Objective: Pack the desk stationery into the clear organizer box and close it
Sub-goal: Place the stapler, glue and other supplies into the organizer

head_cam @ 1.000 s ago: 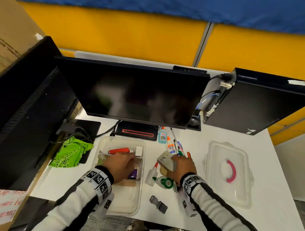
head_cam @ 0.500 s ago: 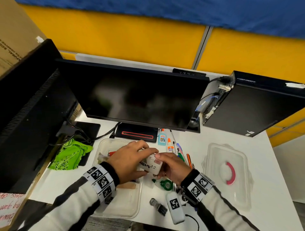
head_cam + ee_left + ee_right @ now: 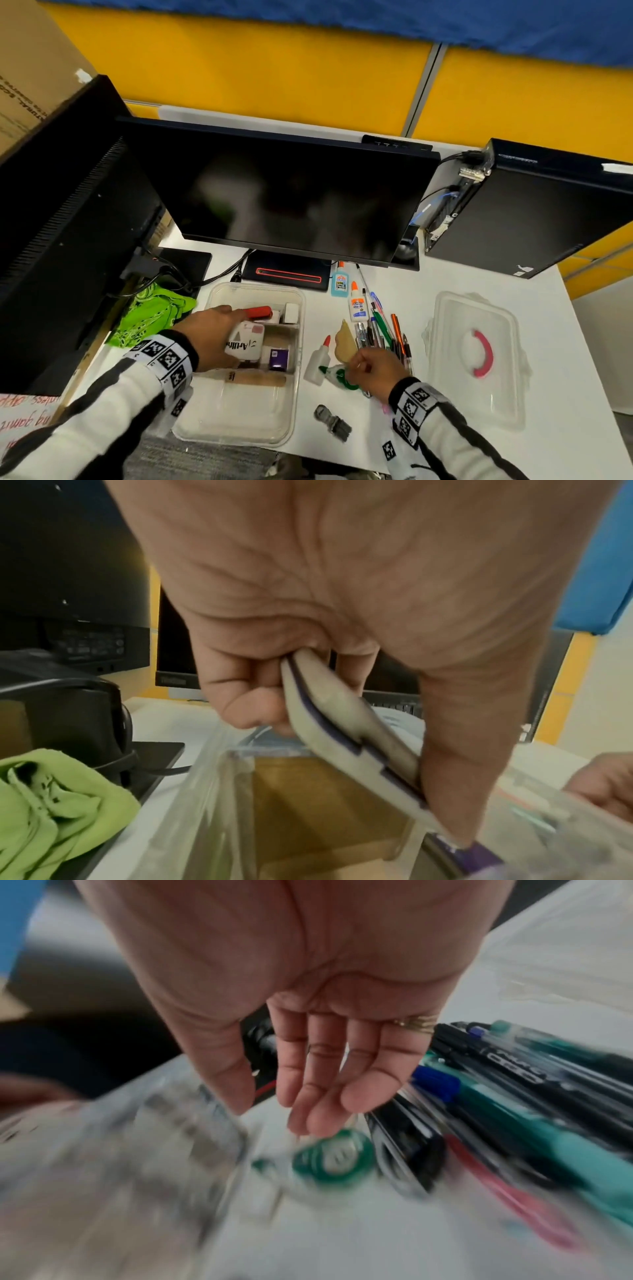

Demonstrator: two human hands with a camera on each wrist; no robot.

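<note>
A white tape dispenser [image 3: 245,342] is gripped between thumb and curled fingers of the left hand [image 3: 209,337] over the clear organizer box [image 3: 219,416]; the right hand [image 3: 375,371], fingers relaxed and empty, is held over the green correction tape [image 3: 342,377] beside the pens [image 3: 383,334].

**Yellow panels behind our white desk**

We face yellow partition panels [image 3: 274,68] topped by a blue fabric band [image 3: 342,17], split by a grey metal post [image 3: 423,89]. Our white desk [image 3: 565,342] carries two black monitors and a black computer case [image 3: 534,212].
</note>
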